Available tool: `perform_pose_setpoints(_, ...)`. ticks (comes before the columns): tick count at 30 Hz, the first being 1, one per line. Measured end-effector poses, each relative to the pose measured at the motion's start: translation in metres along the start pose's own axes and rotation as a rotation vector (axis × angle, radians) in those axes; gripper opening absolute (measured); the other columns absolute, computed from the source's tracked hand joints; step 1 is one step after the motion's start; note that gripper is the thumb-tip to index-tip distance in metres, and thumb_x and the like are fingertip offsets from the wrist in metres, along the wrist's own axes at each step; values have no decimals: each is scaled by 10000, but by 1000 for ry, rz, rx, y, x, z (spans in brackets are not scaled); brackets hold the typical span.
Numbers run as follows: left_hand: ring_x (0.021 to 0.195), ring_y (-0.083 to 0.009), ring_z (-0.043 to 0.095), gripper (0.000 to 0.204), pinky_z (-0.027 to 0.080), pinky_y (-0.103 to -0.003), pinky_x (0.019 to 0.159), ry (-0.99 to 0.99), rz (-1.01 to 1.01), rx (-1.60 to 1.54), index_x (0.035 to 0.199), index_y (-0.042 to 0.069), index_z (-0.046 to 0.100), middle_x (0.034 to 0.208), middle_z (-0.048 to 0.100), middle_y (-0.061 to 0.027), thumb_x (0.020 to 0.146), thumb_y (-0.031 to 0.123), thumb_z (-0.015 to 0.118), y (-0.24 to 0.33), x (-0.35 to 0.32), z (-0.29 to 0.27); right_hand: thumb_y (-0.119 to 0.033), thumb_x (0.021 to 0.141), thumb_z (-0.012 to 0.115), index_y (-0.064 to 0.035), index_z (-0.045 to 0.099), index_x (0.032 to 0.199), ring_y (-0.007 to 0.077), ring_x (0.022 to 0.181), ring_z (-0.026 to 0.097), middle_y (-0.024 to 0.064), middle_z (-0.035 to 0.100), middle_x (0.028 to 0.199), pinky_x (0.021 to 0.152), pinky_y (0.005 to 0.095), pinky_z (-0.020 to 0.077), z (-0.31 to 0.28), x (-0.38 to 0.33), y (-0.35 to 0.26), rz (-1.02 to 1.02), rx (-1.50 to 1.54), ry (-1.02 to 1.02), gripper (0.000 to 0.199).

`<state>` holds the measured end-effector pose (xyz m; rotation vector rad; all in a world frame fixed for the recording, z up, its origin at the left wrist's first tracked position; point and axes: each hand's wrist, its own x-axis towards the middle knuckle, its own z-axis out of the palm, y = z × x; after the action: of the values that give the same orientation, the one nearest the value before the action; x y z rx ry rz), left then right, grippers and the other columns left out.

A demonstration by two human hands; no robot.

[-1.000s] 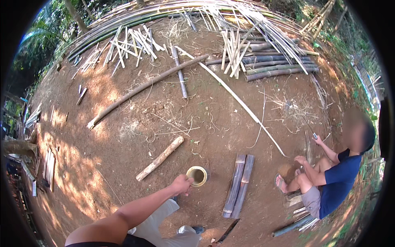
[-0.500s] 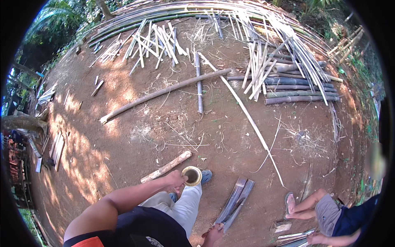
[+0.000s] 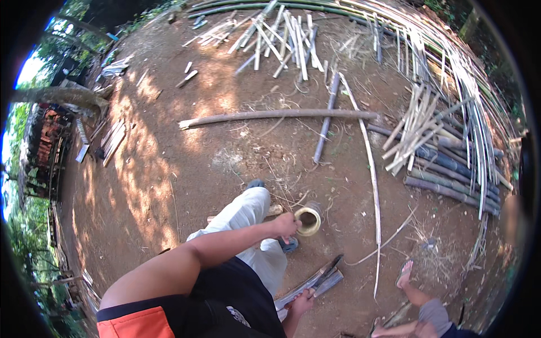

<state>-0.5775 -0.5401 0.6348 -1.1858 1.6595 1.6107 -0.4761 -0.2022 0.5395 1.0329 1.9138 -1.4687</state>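
One hollow bamboo tube (image 3: 316, 223), its round mouth turned up, hangs from the left hand (image 3: 286, 225) — fingers curled closely at the left of its rim, arm bent at the elbow and forearm slanting forward across pale trousers (image 3: 246, 209). Beside the right thigh, the right hand (image 3: 303, 300) is closed around the near end of a dark blade (image 3: 329, 269) lying along dark bamboo pieces (image 3: 333, 283); whether it grips those too cannot be told. Pale print (image 3: 238, 316) marks the black shirt (image 3: 248, 287) — too small to read. Farther out, a long pole (image 3: 276, 114) crosses the dirt ground (image 3: 203, 194), with bamboo lengths (image 3: 451, 183) piled toward its right edge.
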Motion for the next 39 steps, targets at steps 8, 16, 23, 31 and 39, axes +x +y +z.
perform_pose_setpoints(8,464,-184,596,432,630,-350,488,-191,-99,75,884,-113,614,628,581,-78,1054,277,539,63,152,-10,-154,981,636,-41,568,970,85,529,478,-19,491,666,477,266,382,99,-16,-96,-304,-90,151,132)
perform_pose_setpoints(16,615,-330,743,540,599,-397,560,-482,167,809,846,-190,595,743,689,-259,1009,324,572,177,212,-41,-228,1008,673,-77,554,972,41,486,456,-41,500,640,419,213,350,270,-67,-171,-103,407,327,196)
perform_pose_setpoints(23,579,-289,724,449,614,-367,504,-410,117,968,926,-131,624,814,703,-226,1017,299,533,235,280,-53,-203,1006,668,-30,605,1018,55,580,491,-23,550,704,531,240,409,355,-92,-166,21,506,505,184)
perform_pose_setpoints(31,505,-177,599,417,625,-397,475,-329,175,736,1379,43,324,783,595,-103,1049,246,477,288,363,-104,-186,1008,655,-43,603,963,48,563,474,-28,534,699,507,243,386,429,-96,-125,42,562,629,159)
perform_pose_setpoints(39,624,-209,667,413,657,-416,572,-551,206,1031,1449,102,309,910,646,-149,1065,187,434,301,352,-107,-208,966,693,-14,646,952,171,623,542,70,601,707,609,363,460,468,-138,-92,274,506,682,200)
